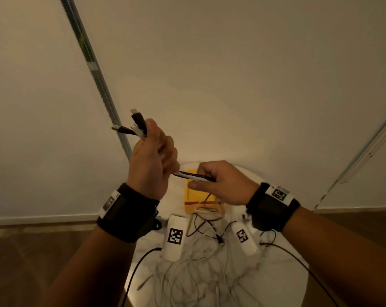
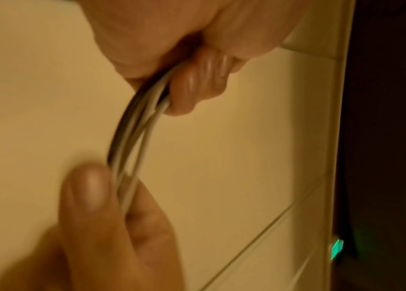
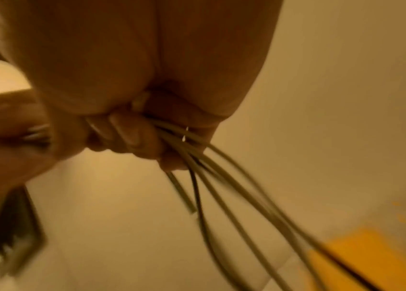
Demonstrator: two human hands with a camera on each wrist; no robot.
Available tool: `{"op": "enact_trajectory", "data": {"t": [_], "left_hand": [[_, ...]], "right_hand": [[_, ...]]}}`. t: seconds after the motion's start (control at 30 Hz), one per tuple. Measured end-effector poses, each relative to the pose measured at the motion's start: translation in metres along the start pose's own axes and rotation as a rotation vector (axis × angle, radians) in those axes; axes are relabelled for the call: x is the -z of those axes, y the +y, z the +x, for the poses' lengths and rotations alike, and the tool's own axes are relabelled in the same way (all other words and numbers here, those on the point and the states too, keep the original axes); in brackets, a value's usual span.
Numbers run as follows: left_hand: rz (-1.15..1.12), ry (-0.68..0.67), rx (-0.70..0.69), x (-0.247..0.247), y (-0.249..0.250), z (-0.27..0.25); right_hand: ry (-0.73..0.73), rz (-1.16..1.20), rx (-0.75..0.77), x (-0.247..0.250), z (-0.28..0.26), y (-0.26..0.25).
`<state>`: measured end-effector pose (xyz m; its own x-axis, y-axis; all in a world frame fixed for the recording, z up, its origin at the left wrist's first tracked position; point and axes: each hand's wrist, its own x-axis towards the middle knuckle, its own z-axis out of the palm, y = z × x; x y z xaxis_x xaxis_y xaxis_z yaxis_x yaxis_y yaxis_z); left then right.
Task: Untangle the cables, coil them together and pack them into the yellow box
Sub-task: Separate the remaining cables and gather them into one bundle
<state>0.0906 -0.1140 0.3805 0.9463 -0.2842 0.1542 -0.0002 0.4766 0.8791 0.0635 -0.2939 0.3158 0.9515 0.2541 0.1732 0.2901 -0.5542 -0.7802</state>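
Note:
My left hand (image 1: 153, 156) is raised above the round white table (image 1: 283, 275) and grips a bundle of black and white cables (image 1: 194, 175). Their plug ends (image 1: 136, 124) stick out above its thumb. My right hand (image 1: 218, 182) grips the same bundle a short way to the right, over the yellow box (image 1: 195, 202). In the left wrist view the cable bundle (image 2: 132, 141) arcs from the left hand's curled fingers (image 2: 192, 88) down to the right hand's thumb (image 2: 89, 189). From the right fist (image 3: 132, 135) several cables (image 3: 224, 193) fan downward toward the yellow box (image 3: 371, 254).
Loose white and dark cables (image 1: 201, 269) lie tangled on the table in front of the box. Two white blocks with black square markers (image 1: 175, 237) (image 1: 245, 238) hang below my wrists. A wall and a wooden floor surround the small table.

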Motion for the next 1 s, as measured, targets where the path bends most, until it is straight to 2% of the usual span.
{"op": "enact_trajectory", "data": {"t": [0.07, 0.13, 0.2, 0.27, 0.37, 0.43, 0.53, 0.63, 0.73, 0.83, 0.93, 1.0], "left_hand": [[0.136, 0.074, -0.073, 0.009, 0.001, -0.002], [0.326, 0.13, -0.199, 0.019, 0.007, -0.003], [0.626, 0.171, -0.351, 0.033, 0.012, 0.0], [0.975, 0.18, -0.429, 0.044, 0.008, 0.003], [1.445, 0.048, -0.344, 0.033, -0.017, 0.0], [1.504, -0.054, -0.235, 0.024, -0.036, 0.001], [1.319, -0.182, -0.062, 0.009, -0.055, -0.002], [0.985, -0.2, -0.004, 0.002, -0.067, -0.004], [0.626, -0.169, 0.054, 0.003, -0.063, -0.007], [0.35, -0.197, 0.099, 0.002, -0.049, -0.01], [0.049, -0.154, 0.112, 0.009, -0.034, -0.014], [-0.059, -0.158, 0.12, 0.02, -0.026, -0.017]], "right_hand": [[-0.029, -0.255, 0.016, 0.012, -0.001, 0.027], [-0.038, -0.446, -0.054, 0.025, -0.007, 0.063], [0.053, -0.492, -0.18, 0.043, -0.016, 0.091], [0.145, -0.481, -0.248, 0.057, -0.02, 0.099], [0.201, -0.48, -0.133, 0.06, -0.011, 0.079], [0.245, -0.493, -0.034, 0.06, -0.001, 0.056], [0.221, -0.609, 0.074, 0.065, 0.011, 0.024], [0.157, -0.726, 0.124, 0.07, 0.017, 0.006], [0.171, -0.677, 0.122, 0.072, 0.017, 0.013], [0.218, -0.538, 0.058, 0.068, 0.012, 0.039], [0.332, -0.432, -0.11, 0.077, 0.004, 0.084], [0.357, -0.423, -0.235, 0.084, -0.004, 0.114]]}}
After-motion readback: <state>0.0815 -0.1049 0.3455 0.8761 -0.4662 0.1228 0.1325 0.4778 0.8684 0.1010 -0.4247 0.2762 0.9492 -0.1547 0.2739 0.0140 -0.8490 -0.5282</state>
